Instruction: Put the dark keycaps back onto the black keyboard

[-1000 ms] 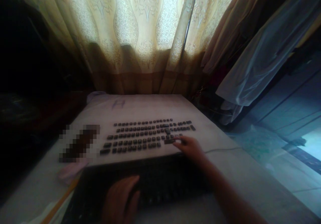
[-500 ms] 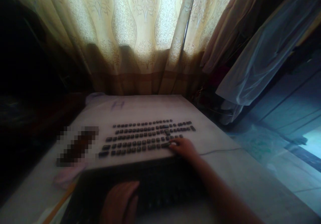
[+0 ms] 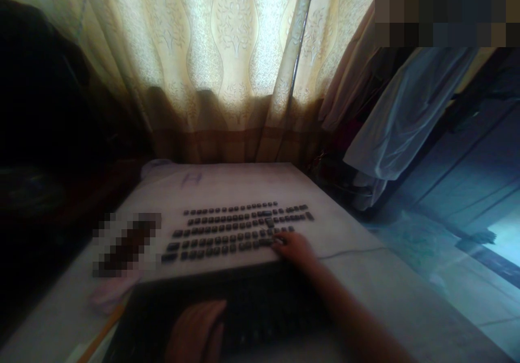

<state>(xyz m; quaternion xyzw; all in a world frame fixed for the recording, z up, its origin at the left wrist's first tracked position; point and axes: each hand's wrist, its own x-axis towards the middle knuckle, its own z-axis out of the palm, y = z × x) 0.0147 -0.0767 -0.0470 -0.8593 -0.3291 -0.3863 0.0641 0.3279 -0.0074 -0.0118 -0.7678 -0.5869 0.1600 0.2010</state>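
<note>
Fingertips of the right hand (image 3: 296, 248) now touch keycaps (image 3: 227, 238) further left; a pinch cannot be told. Left hand (image 3: 197, 330) lies flat on the keyboard (image 3: 264, 303).

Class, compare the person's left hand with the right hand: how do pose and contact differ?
The left hand lies flat on the dark keyboard, close to the body; the right hand stretches forward, fingertips at the rows of keycaps on the white sheet. Both are bare.
</note>
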